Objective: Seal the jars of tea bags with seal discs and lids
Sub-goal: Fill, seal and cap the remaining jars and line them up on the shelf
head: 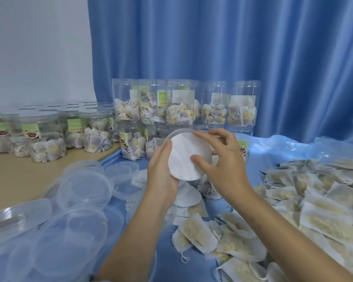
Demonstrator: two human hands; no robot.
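My left hand point(161, 174) grips a clear plastic lid point(174, 134) tilted toward me, with a white seal disc point(186, 155) lying in its inner face. My right hand point(220, 159) touches the disc with its thumb and fingertips along the right side. Below the hands lies a pile of loose white seal discs point(186, 197). Open jars of tea bags point(240, 106) stand stacked in two rows behind the hands. Lidded jars point(95, 131) stand at the left on a tan tabletop.
A heap of clear lids point(80, 192) covers the lower left. Loose tea bags point(324, 200) spread over a blue plastic sheet point(273, 147) at the right and front. A blue curtain point(232, 47) hangs behind the jars.
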